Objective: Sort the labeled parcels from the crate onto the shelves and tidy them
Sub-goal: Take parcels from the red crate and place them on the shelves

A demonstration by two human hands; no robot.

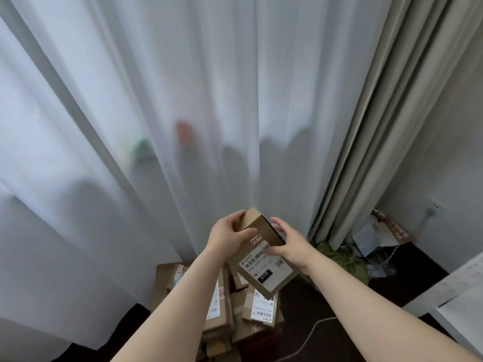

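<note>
Parcel (257, 222) is held above the floor pile (258, 307) — left hand (230, 231) curled round its far end, right hand (290, 244) pinching its side, thumb on the label (269, 266). The label is best read squarely before any shelf is chosen.

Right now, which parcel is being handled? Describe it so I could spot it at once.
Start at the white curtain and look down to the pile of parcels at its foot. Just above that pile, the left hand and right hand hold one brown box. Unlike the rest, it is in the air and has a small handwritten tag beside its white label.
</note>
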